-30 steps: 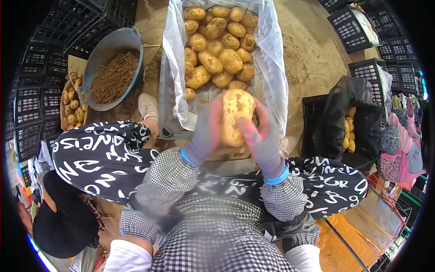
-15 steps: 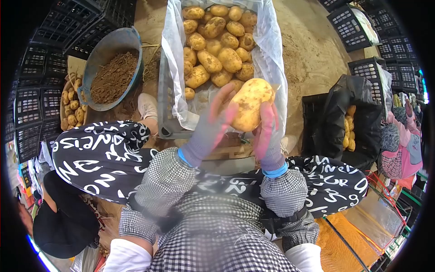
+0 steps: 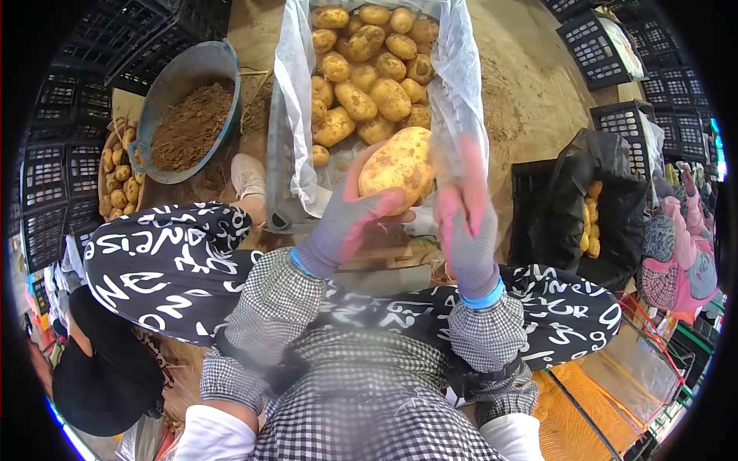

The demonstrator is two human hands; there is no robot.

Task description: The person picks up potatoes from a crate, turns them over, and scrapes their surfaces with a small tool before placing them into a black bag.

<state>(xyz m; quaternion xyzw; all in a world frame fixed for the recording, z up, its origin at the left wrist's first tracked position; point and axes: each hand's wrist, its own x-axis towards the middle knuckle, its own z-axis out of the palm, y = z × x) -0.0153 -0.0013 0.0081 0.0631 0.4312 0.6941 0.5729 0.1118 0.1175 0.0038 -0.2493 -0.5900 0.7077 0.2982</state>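
The grip of the left hand (image 3: 350,219) was closed around a large potato (image 3: 396,169). The gloved thumb ran up its left flank and the fingers curled beneath its lower end, so the potato's weight sat in that palm. The potato was held in the air over the near edge of the crate (image 3: 280,215), with its long axis tilted from lower left to upper right and its upper end pointing away from the body.

The right hand (image 3: 465,223) was just beside the potato on its right. Its grip was spread and held nothing, and its fingers (image 3: 470,173) pointed upward. They were blurred, so I could not tell whether they brushed the skin. The left hand was therefore the one on the potato, which lay to the left of the right palm.

Beyond the hands, a white plastic liner (image 3: 296,92) draped the crate and held a heap of potatoes (image 3: 369,69). A blue basin (image 3: 173,81) of brown, soil-like matter stood to the left, with a basket of small potatoes (image 3: 119,177) beside it. A black bag (image 3: 569,192) on the right showed more potatoes, another person (image 3: 676,253) in pink crouched past it, and black crates (image 3: 607,46) ringed the floor.
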